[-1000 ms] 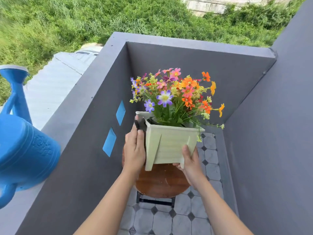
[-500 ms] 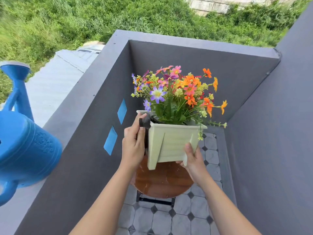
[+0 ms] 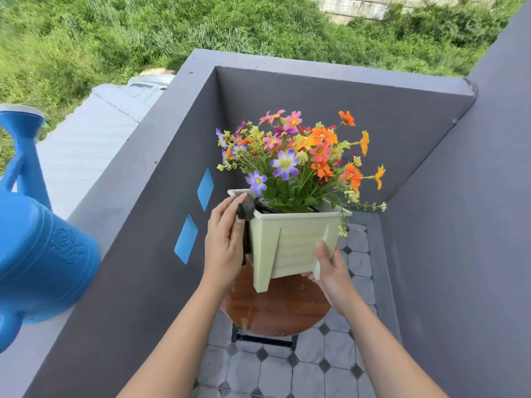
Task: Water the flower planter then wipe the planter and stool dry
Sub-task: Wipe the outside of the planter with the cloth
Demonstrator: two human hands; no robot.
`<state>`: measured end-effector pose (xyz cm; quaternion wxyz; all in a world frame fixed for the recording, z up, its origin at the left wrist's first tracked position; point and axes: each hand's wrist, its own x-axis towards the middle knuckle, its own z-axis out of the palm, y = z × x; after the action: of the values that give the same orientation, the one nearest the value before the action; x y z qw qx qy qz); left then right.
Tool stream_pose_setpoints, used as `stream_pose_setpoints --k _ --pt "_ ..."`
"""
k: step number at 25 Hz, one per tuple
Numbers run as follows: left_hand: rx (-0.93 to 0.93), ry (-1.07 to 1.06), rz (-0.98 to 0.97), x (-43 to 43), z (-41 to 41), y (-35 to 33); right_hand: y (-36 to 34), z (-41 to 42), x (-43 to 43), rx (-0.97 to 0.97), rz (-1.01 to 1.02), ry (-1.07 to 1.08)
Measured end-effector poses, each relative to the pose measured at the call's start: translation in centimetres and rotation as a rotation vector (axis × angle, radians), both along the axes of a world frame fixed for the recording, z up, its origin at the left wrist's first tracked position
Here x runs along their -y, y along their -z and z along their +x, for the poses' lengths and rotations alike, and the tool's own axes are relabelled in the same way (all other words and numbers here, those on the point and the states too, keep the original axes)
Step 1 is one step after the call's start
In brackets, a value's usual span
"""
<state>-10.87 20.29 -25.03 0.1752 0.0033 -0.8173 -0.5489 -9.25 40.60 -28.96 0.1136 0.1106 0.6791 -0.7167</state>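
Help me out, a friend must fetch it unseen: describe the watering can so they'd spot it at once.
Find the grey balcony wall on the left of the tiled corner. On its flat top stands the watering can. It is the only big bright-blue thing, with a tall spout, unlike the pale-green planter of flowers.

A home balcony — grey parapet wall (image 3: 316,90), tiled floor (image 3: 287,377), grass (image 3: 115,38) below
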Motion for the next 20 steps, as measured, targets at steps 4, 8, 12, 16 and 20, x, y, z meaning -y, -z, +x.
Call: stream_pose_setpoints --k 4,8,12,16,20 --pt "0.203 -0.107 0.005 -0.1 -3.1 1.6 0.9 -0.3 -0.4 0.009 -0.038 0.018" --pt "0.497 -0.134 0.122 0.2 -4.0 1.3 0.9 -0.6 -0.9 0.042 -0.104 0.017" --pt "0.512 -0.046 0.289 1.1 -3.2 2.8 -0.6 -0.4 -1.2 0.098 -0.138 -0.011" --pt "0.361 -0.132 0.357 0.9 -1.1 3.6 -0.2 -0.4 -0.4 0.094 -0.192 0.106" --pt "0.298 -0.241 0.338 0.6 0.2 3.1 0.2 0.0 1.5 0.046 -0.249 0.243"
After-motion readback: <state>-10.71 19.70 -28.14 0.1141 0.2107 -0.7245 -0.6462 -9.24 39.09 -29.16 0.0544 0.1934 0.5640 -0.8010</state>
